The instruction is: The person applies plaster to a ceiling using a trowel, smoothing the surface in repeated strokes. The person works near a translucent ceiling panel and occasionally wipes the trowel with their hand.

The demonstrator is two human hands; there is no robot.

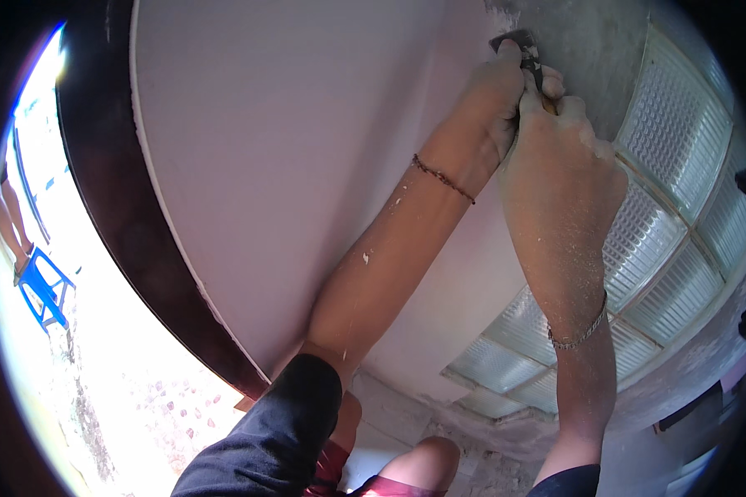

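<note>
High on the wall, both my hands meet at a scraper with a dark, plaster-smeared blade [514, 38] and a yellowish handle [549, 105]. My right hand [559, 157] is closed round the handle, its skin whitened with dust. Beside it, my left hand [491, 91] grips the tool near the blade, with one digit against the metal. The blade's edge lies at the wall by a rough white patch [501, 16]. Around it the wall surface is bare grey plaster [593, 54]. Part of the handle is hidden by my fingers.
Ribbed glass blocks [667, 124] fill the wall at right. A smooth pale wall [282, 124] spans the left, bordered by a dark frame [108, 166]. Beyond, in bright light, a person's legs [10, 215] show by a blue plastic stool [46, 286]. My bare knees [431, 464] are below.
</note>
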